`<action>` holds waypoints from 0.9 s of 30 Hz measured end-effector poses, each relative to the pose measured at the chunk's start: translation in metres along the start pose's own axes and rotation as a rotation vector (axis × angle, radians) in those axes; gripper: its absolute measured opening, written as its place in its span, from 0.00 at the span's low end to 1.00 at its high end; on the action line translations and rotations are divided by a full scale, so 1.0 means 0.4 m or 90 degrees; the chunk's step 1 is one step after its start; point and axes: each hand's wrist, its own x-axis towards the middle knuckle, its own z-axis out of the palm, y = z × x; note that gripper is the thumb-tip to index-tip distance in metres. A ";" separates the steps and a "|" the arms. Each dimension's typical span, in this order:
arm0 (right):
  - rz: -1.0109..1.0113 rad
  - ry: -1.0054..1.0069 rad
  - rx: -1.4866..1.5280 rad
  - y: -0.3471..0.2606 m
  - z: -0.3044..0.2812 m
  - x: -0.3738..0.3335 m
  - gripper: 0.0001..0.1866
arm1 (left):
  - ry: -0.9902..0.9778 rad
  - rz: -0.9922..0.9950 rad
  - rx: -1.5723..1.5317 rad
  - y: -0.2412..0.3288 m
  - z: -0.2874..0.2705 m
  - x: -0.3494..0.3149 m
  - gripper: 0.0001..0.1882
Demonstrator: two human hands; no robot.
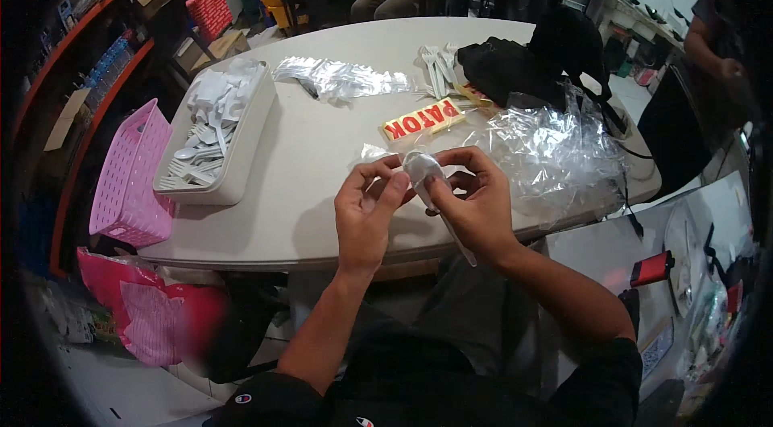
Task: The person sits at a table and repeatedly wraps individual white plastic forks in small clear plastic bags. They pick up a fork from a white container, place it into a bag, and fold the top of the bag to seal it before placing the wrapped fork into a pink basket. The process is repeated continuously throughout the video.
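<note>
Well, R hand (481,206) pinches 1 pale spoon (419,165), L hand (364,214) half-curled at its bowl, grip unclear, w/ 1 white bin (250,137) + 1 pink basket (131,173) off left.

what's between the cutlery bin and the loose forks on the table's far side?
Head view: shiny clear-plastic packets, with a thin dark item at their near edge, lie between the bin and the forks.

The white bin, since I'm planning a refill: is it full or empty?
Fairly full: plastic cutlery lies heaped across the white bin, hiding its floor; depth cannot be told.
</note>
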 end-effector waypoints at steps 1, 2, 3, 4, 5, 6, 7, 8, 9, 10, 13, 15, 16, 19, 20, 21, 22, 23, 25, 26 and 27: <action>0.006 -0.002 -0.011 -0.003 0.000 -0.001 0.13 | 0.002 -0.032 0.013 0.006 0.003 0.006 0.10; 0.012 -0.004 -0.022 -0.004 -0.001 -0.003 0.13 | 0.004 -0.064 0.026 0.012 0.007 0.014 0.12; 0.014 -0.004 -0.015 -0.003 -0.001 -0.002 0.13 | 0.006 -0.094 0.040 0.017 0.010 0.020 0.13; 0.015 -0.004 -0.009 -0.002 -0.002 -0.003 0.13 | 0.005 -0.077 0.080 0.010 0.008 0.021 0.13; 0.015 -0.003 -0.003 0.000 -0.003 -0.006 0.13 | 0.004 -0.060 0.119 -0.003 0.004 0.019 0.14; 0.017 0.000 0.010 -0.004 -0.001 -0.002 0.13 | -0.001 -0.035 0.163 -0.004 0.005 0.025 0.14; 0.018 0.004 0.022 -0.007 0.002 -0.001 0.13 | 0.011 -0.020 0.156 -0.001 0.014 0.020 0.15; 0.019 0.008 0.035 -0.010 0.004 -0.001 0.14 | 0.010 -0.014 0.165 -0.002 0.017 0.011 0.15; -0.002 0.005 0.027 -0.001 0.003 -0.005 0.14 | 0.011 -0.012 0.169 -0.011 0.019 -0.003 0.14; -0.009 0.015 0.018 0.000 0.002 -0.001 0.14 | 0.011 -0.010 0.174 -0.016 0.018 -0.004 0.14; -0.015 0.039 -0.009 0.001 0.001 0.004 0.13 | -0.032 -0.025 0.216 -0.009 0.008 0.013 0.13; -0.015 0.042 -0.019 0.008 0.000 0.008 0.13 | -0.038 -0.063 0.187 -0.001 0.005 0.021 0.13; 0.010 0.025 -0.021 0.010 0.000 0.008 0.13 | -0.027 -0.085 0.144 0.003 0.005 0.025 0.13; 0.065 -0.009 -0.023 0.008 0.000 0.008 0.13 | -0.080 -0.135 0.101 0.013 -0.012 0.046 0.13; 0.070 -0.011 -0.018 0.005 0.004 0.009 0.13 | -0.112 -0.149 0.102 0.015 -0.017 0.052 0.13; 0.078 -0.013 -0.014 0.004 0.007 0.009 0.14 | -0.115 -0.131 0.111 0.016 -0.014 0.054 0.12; 0.059 -0.015 0.008 0.008 0.008 0.012 0.14 | -0.118 -0.113 0.120 0.017 -0.008 0.055 0.12; 0.039 -0.018 0.029 0.014 0.008 0.017 0.14 | -0.121 -0.095 0.128 0.017 -0.004 0.056 0.11; -0.015 -0.029 0.053 0.019 0.013 0.016 0.15 | -0.052 -0.027 0.180 0.007 -0.002 0.060 0.11; -0.050 -0.038 0.055 0.019 0.021 0.011 0.15 | -0.017 0.007 0.206 0.003 -0.002 0.064 0.11; -0.084 -0.048 0.057 0.018 0.027 0.006 0.15 | 0.004 0.020 0.216 0.004 -0.005 0.069 0.11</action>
